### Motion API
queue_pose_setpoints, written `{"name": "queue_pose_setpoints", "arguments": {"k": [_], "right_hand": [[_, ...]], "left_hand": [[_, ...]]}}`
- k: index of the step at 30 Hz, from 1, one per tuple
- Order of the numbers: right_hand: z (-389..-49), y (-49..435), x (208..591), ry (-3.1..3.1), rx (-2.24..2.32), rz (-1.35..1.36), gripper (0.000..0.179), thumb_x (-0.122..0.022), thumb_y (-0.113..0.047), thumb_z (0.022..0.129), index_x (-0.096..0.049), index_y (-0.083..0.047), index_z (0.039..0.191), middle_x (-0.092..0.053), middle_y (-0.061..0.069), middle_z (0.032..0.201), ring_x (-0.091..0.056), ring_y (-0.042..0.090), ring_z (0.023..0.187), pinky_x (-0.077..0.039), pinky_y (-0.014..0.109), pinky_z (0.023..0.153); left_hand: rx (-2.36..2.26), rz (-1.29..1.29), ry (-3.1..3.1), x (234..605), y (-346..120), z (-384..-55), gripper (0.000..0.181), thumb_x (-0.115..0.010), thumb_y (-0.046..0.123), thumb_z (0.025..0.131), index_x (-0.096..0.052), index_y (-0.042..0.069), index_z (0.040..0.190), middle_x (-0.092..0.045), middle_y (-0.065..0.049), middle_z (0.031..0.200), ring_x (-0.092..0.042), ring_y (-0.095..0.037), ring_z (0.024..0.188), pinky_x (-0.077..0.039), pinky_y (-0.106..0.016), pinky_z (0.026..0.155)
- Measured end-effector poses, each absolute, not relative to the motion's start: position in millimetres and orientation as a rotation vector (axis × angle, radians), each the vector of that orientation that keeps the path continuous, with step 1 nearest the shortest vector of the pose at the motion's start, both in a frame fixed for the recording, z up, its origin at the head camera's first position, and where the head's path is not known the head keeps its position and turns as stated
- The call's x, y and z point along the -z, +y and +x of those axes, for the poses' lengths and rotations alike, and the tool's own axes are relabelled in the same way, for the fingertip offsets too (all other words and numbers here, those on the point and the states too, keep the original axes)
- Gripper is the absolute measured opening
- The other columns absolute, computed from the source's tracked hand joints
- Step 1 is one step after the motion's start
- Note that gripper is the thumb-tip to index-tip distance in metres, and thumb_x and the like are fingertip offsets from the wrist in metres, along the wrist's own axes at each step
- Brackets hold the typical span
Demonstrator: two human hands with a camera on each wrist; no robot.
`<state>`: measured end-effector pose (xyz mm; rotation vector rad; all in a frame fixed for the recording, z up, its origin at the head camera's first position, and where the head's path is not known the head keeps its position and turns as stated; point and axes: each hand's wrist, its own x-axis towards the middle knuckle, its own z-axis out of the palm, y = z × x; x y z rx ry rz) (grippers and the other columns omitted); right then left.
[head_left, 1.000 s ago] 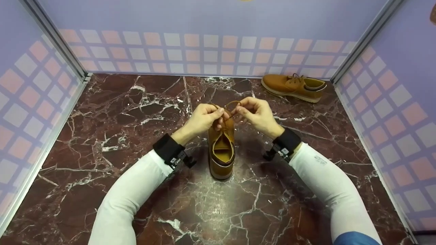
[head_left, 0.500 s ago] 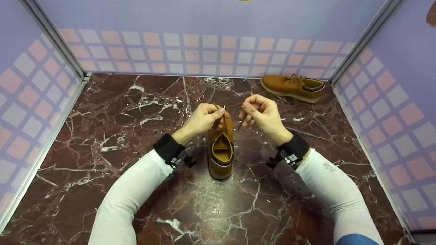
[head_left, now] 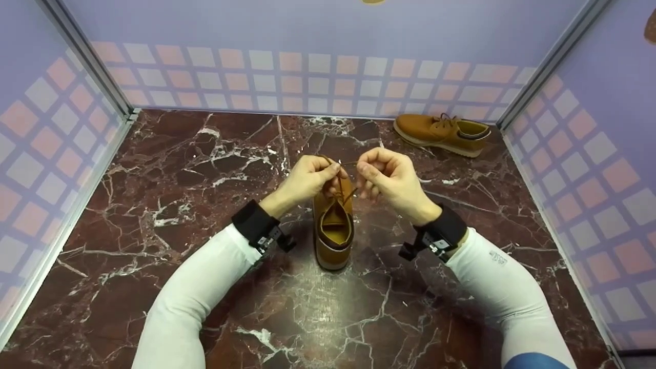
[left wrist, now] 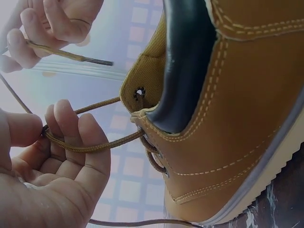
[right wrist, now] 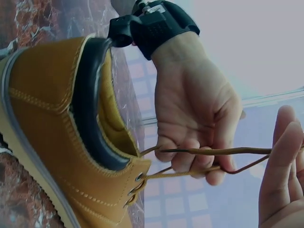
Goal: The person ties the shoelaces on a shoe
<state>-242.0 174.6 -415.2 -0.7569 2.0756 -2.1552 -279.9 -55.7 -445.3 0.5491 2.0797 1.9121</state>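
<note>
A tan leather shoe (head_left: pixel 332 256) stands in the middle of the floor, its heel toward me. Above its tongue my left hand (head_left: pixel 310 177) pinches the brown shoelace (left wrist: pixel 90 148) between thumb and index finger; the other fingers are curled beneath. To the right, my right hand (head_left: pixel 389 179) pinches a stretch of the lace, which runs between the two hands. In the left wrist view, a dark-tipped lace end (left wrist: pixel 97 61) sticks out past the right hand's fingers (left wrist: pixel 35 26). Black padded collar (right wrist: pixel 90 104) and eyelets show from the side in the right wrist view.
A matching tan shoe (head_left: pixel 441 134) lies at the back right by the wall, its lace tied. Purple panels (head_left: pixel 328 25) with pink and white squares enclose the dark red marbled surface (head_left: pixel 154 256) at the back and both sides.
My right hand has moved right, drawing the lace loop into a straighter stretch, then come slightly back and down. My left hand has stayed over the shoe, pinching the lace.
</note>
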Motion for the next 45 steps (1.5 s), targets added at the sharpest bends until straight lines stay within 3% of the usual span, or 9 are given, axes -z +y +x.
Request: {"name": "queue_pose_setpoints", "arguments": {"k": [6,9,16,22,28,32,36,41,45], "right_hand": [[-237.5,169.4,417.1,2.100,2.112,-0.831,0.007,-0.064,0.000,0.110,-0.071,0.003,0.110,-0.080,0.000,0.080,-0.075,0.010,0.062,-0.060,0.026,0.050],[-235.6,168.1,422.0,2.161,2.038,-0.916,0.007,-0.064,0.003,0.108,-0.070,0.007,0.108,-0.082,-0.002,0.083,-0.076,0.008,0.065,-0.062,0.026,0.052],[-237.1,165.6,438.4,2.287,1.812,-1.052,0.009,-0.071,0.004,0.103,-0.070,0.013,0.104,-0.079,0.024,0.090,-0.074,0.008,0.070,-0.065,0.025,0.063],[-244.8,158.8,453.7,2.458,1.600,-1.060,0.009,-0.083,-0.006,0.099,-0.080,0.003,0.101,-0.083,0.019,0.096,-0.073,0.006,0.080,-0.064,0.022,0.072],[-254.8,165.2,461.9,2.484,1.664,-1.006,0.013,-0.077,-0.004,0.096,-0.083,0.001,0.107,-0.085,0.020,0.100,-0.074,0.011,0.075,-0.063,0.025,0.067],[-267.0,170.0,458.6,2.485,1.803,-0.762,0.020,-0.063,0.000,0.097,-0.080,0.009,0.105,-0.082,0.023,0.092,-0.072,0.012,0.065,-0.063,0.026,0.060],[-286.6,168.0,456.0,2.481,1.723,-0.497,0.022,-0.069,-0.009,0.103,-0.079,0.011,0.101,-0.079,0.015,0.079,-0.067,0.006,0.056,-0.057,0.022,0.050],[-308.6,158.5,454.6,2.486,1.381,-0.401,0.025,-0.073,-0.019,0.103,-0.082,-0.001,0.089,-0.076,-0.002,0.066,-0.068,0.006,0.053,-0.052,0.020,0.047],[-316.7,149.3,453.5,2.538,1.079,-0.444,0.016,-0.073,-0.019,0.094,-0.080,-0.015,0.081,-0.071,-0.006,0.063,-0.061,0.007,0.052,-0.048,0.020,0.048]], "left_hand": [[-1.914,0.548,2.092,445.4,-55.1,-279.1,0.033,-0.058,0.011,0.117,-0.075,-0.017,0.113,-0.068,0.007,0.072,-0.064,-0.005,0.059,-0.059,-0.019,0.058],[-1.923,0.533,2.106,446.4,-55.3,-279.1,0.030,-0.058,0.008,0.116,-0.076,-0.016,0.113,-0.069,0.007,0.073,-0.065,-0.005,0.060,-0.059,-0.018,0.059],[-1.933,0.523,2.117,447.8,-57.5,-278.9,0.028,-0.059,0.009,0.116,-0.078,-0.012,0.113,-0.073,0.008,0.074,-0.066,-0.005,0.061,-0.059,-0.018,0.061],[-1.918,0.549,2.171,449.0,-59.9,-279.4,0.029,-0.060,0.010,0.115,-0.080,-0.009,0.107,-0.073,0.011,0.073,-0.065,-0.004,0.062,-0.055,-0.019,0.059],[-1.945,0.515,2.101,448.6,-59.9,-278.8,0.026,-0.060,0.008,0.115,-0.077,-0.008,0.102,-0.070,0.008,0.073,-0.066,-0.005,0.061,-0.059,-0.019,0.060],[-1.981,0.512,2.053,449.1,-61.3,-279.3,0.026,-0.059,0.006,0.115,-0.076,-0.012,0.107,-0.070,0.007,0.072,-0.066,-0.005,0.061,-0.060,-0.018,0.060],[-1.994,0.517,2.041,449.0,-63.1,-278.2,0.026,-0.058,0.005,0.115,-0.075,-0.014,0.108,-0.071,0.007,0.071,-0.066,-0.005,0.061,-0.060,-0.018,0.060],[-1.978,0.521,2.049,448.0,-62.1,-276.1,0.024,-0.059,0.003,0.114,-0.076,-0.012,0.108,-0.072,0.007,0.073,-0.066,-0.006,0.062,-0.060,-0.019,0.062],[-1.966,0.551,2.040,448.2,-58.4,-276.5,0.025,-0.059,0.004,0.114,-0.076,-0.013,0.107,-0.072,0.007,0.074,-0.066,-0.005,0.062,-0.060,-0.018,0.062]]}}
